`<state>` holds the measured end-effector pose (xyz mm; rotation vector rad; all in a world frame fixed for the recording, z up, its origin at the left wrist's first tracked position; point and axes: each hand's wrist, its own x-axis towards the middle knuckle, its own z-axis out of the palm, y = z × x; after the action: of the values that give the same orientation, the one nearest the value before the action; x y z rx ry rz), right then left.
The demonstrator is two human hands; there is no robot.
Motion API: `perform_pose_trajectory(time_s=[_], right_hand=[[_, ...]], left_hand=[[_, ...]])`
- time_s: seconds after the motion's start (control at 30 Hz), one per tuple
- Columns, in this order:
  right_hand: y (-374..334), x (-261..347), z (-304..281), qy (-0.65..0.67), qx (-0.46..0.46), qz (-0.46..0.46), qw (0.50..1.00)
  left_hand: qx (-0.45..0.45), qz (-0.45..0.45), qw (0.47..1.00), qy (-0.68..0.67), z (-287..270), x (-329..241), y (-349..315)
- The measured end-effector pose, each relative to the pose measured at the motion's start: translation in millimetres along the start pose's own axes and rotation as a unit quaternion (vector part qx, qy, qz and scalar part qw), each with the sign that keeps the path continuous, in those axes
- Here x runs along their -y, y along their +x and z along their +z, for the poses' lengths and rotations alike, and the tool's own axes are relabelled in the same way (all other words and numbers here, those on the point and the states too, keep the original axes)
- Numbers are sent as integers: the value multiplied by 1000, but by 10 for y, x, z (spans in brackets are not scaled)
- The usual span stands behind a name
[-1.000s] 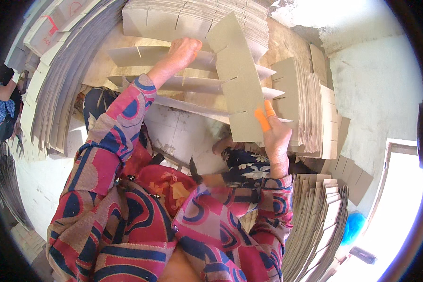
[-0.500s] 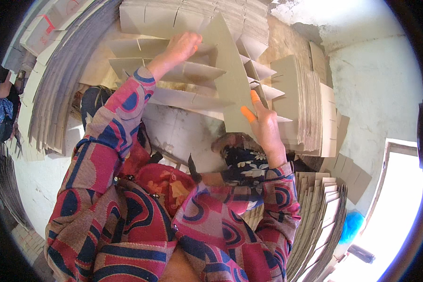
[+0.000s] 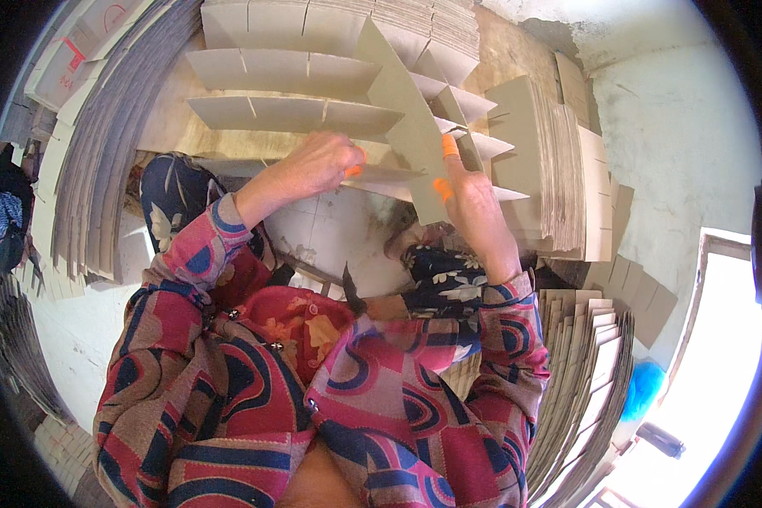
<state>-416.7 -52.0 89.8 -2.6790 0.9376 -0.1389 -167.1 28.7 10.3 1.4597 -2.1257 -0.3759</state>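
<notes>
Three long slotted cardboard strips [image 3: 296,113] stand on edge, one behind another, crossed by an upright cardboard cross strip [image 3: 402,106] that runs away from me. A second cross strip [image 3: 449,93] stands to its right. My left hand [image 3: 309,165] is closed at the nearest long strip [image 3: 389,174], its fingertips pinching near the upper edge. My right hand [image 3: 480,207] is closed on the near part of the first cross strip, thumb low and forefinger pointing up along it. Orange covers sit on fingertips of both hands; the other fingers are partly hidden.
A stack of slotted cardboard [image 3: 339,25] lies at the back of the wooden board [image 3: 165,123]. More stacks stand at left [image 3: 114,161], at right [image 3: 525,161] and low right [image 3: 571,381]. A bright doorway [image 3: 720,339] opens at far right.
My left hand has come down toward me, from the farther long strips to the nearest one. The right hand stays at the cross strip, which has shifted slightly.
</notes>
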Motion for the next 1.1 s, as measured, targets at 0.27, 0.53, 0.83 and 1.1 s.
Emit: perform_pose_trajectory(time_s=[0.27,0.53,0.83,1.1], right_hand=[[-152,-28,586,2,10,-2,1000],[-446,-1166,-22,-259,-256,208,908],[-716,-1996,127,-289,-134,278,906],[-688,-2016,21,-248,-165,329,896]], left_hand=[[-2,0,1000,3,20,51,-50],[-76,-43,996,30,-305,-125,-246],[-112,-65,988,81,-531,-77,-558],[-142,-62,984,88,-551,-29,-662]])
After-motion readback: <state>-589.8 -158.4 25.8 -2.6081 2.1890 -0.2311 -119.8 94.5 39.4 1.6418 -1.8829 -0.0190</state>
